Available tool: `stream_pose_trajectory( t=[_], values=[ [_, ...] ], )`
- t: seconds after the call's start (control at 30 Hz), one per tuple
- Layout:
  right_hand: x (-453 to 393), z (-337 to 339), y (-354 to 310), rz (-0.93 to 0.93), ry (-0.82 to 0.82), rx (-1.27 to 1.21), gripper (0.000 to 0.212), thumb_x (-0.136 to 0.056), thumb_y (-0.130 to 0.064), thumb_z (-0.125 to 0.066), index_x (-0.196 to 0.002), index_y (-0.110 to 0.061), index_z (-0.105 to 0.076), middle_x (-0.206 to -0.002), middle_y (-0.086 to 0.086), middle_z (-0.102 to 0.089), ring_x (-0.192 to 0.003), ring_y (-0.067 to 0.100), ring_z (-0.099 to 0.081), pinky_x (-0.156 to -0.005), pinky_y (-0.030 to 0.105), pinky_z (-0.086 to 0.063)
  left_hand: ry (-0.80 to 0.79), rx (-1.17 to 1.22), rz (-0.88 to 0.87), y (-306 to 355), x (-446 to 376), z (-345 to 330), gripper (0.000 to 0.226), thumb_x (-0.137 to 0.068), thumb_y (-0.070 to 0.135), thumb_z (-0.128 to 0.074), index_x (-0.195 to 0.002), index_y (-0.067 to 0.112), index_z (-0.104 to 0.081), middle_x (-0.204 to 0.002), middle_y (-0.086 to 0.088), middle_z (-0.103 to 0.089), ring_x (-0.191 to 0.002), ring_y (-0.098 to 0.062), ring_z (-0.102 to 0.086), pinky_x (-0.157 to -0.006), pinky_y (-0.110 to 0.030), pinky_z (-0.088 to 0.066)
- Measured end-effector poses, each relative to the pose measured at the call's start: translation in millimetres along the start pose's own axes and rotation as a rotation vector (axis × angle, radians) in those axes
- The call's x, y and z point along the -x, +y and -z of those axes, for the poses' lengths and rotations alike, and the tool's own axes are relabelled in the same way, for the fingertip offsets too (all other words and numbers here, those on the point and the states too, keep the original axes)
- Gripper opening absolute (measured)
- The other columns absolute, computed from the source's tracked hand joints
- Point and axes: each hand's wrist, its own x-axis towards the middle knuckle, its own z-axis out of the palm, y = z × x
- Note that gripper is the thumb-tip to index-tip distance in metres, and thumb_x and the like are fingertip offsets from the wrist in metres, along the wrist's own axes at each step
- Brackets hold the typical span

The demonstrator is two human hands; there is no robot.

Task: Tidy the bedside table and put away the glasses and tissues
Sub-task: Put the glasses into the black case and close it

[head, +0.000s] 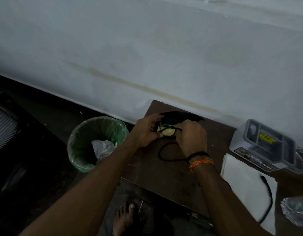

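Both forearms reach forward from the bottom of the view and meet over the far edge of the brown table (173, 171), close to the white wall (147, 57). The left hand (145, 132) comes in from the lower left, wrist slightly bent, fingers curled around the left side of the glasses (166, 132). The right hand (191, 135) comes in steeper from below, knuckles up, fingers pinched on the right side of the frame. The two hands are close together, both gripping the glasses, whose yellowish lenses show between them. Just behind the hands lies an open black case (181, 116), and the glasses sit at its mouth; how far inside they are cannot be told. The right wrist wears a black band (197, 155) and an orange thread (201, 162).

A black cord (164, 152) loops on the table just below the hands. To the right lie a white tissue sheet (246, 181) with a black cable (268, 198) across it, a grey box (266, 143) against the wall, and crumpled clear plastic (295, 212) at the edge. Left of the table stands a bin (79, 147) with a green liner, crumpled tissue (103, 147) inside. A bare foot (123, 218) shows on the floor below.
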Motion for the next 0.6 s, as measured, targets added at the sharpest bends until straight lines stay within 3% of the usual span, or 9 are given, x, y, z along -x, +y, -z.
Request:
stream_pose_trajectory(
  t=[0.07, 0.13, 0.23, 0.3, 0.37, 0.43, 0.5, 0.6],
  values=[
    [-0.2, 2.7, 1.2, 0.013, -0.036, -0.071, 0.032, -0.087, -0.011, -0.06, -0.117, -0.016, -0.071, -0.111, 0.006, -0.07, -0.103, 0.024, -0.062, -0.086, 0.031, -0.049, -0.001, -0.001, 0.007, 0.6, 0.1, 0.5, 0.075, -0.073, 0.01, -0.082, -0.141, 0.017, -0.05, -0.127, -0.008, -0.064, -0.093, -0.012, -0.057, -0.071, -0.009, -0.045],
    [1.9, 9.0, 1.9, 0.0, 0.0, -0.157, 0.035, -0.081, -0.006, -0.063, -0.113, -0.014, -0.072, -0.109, 0.006, -0.072, -0.1, 0.023, -0.064, -0.087, 0.03, -0.051, 0.004, -0.01, 0.014, 0.8, 0.0, 0.3, 0.074, -0.074, 0.012, -0.082, -0.14, 0.017, -0.051, -0.127, -0.007, -0.064, -0.093, -0.012, -0.056, -0.071, -0.009, -0.043],
    [5.3, 23.9, 4.8, -0.03, 0.224, -0.249, 0.022, -0.075, -0.006, -0.063, -0.089, -0.016, -0.076, -0.09, 0.002, -0.074, -0.083, 0.02, -0.067, -0.077, 0.028, -0.053, 0.006, -0.023, 0.015, 1.3, -0.1, 0.3, 0.073, -0.074, 0.012, -0.082, -0.139, 0.016, -0.051, -0.126, -0.005, -0.064, -0.092, -0.011, -0.056, -0.066, -0.002, -0.042],
    [5.9, 33.7, 10.0, -0.044, 0.393, -0.304, 0.017, -0.074, -0.009, -0.058, -0.078, -0.018, -0.072, -0.079, -0.001, -0.07, -0.072, 0.018, -0.064, -0.068, 0.029, -0.053, 0.006, -0.014, 0.019, 2.3, 0.2, 1.0, 0.072, -0.073, 0.012, -0.083, -0.139, 0.016, -0.052, -0.122, -0.006, -0.065, -0.091, -0.012, -0.057, -0.071, -0.009, -0.045],
    [4.1, 40.1, 20.1, -0.075, 0.504, -0.338, 0.019, -0.076, -0.009, -0.055, -0.081, -0.019, -0.07, -0.083, 0.0, -0.068, -0.074, 0.02, -0.063, -0.067, 0.027, -0.048, 0.002, -0.012, 0.022, 4.1, 0.4, 1.9, 0.071, -0.073, 0.013, -0.083, -0.138, 0.015, -0.053, -0.119, -0.007, -0.066, -0.091, -0.013, -0.058, -0.076, -0.018, -0.047],
    [1.2, 40.9, 32.2, -0.131, 0.462, -0.366, 0.022, -0.083, -0.01, -0.057, -0.095, -0.021, -0.072, -0.1, 0.001, -0.068, -0.088, 0.022, -0.064, -0.075, 0.025, -0.045, 0.004, -0.033, 0.016, 5.9, 0.1, 3.1, 0.07, -0.073, 0.014, -0.083, -0.136, 0.014, -0.054, -0.118, -0.007, -0.067, -0.091, -0.014, -0.059, -0.079, -0.022, -0.049],
    [-0.7, 37.9, 42.7, -0.18, 0.308, -0.425, 0.024, -0.092, -0.016, -0.057, -0.111, -0.02, -0.071, -0.117, 0.002, -0.067, -0.107, 0.02, -0.062, -0.091, 0.026, -0.046, 0.007, -0.054, 0.017, 7.8, 0.4, 3.9, 0.069, -0.071, 0.015, -0.084, -0.134, 0.014, -0.057, -0.118, -0.007, -0.068, -0.093, -0.016, -0.062, -0.083, -0.026, -0.052],
    [0.9, 31.6, 51.8, -0.21, 0.146, -0.447, 0.027, -0.096, -0.026, -0.056, -0.117, -0.019, -0.071, -0.122, 0.002, -0.068, -0.117, 0.017, -0.059, -0.099, 0.021, -0.039, 0.032, -0.048, 0.047, 9.9, 2.1, 4.6, 0.067, -0.066, 0.017, -0.088, -0.127, 0.01, -0.06, -0.114, -0.005, -0.07, -0.095, -0.02, -0.066, -0.087, -0.034, -0.056]
  ],
)
